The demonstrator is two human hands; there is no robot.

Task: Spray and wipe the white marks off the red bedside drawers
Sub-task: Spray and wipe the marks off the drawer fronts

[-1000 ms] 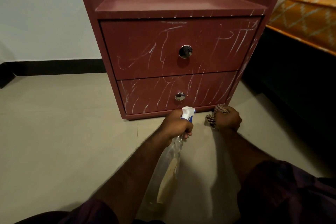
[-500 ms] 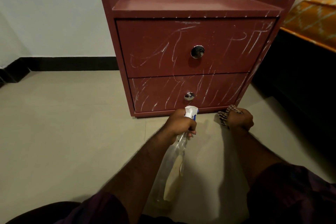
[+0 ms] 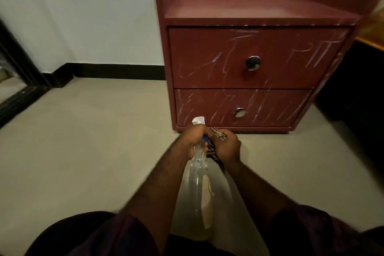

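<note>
Beige floor (image 3: 83,141), cloth (image 3: 216,134) mostly hidden in right hand (image 3: 227,146)

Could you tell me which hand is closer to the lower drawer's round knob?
Right. The right hand, gripping the checked cloth, sits just below-left of the lower knob; the left hand, on the spray bottle, is farther left.

Both forearms reach forward, left hand (image 3: 192,137) and right hand (image 3: 226,146) fisted together.
</note>
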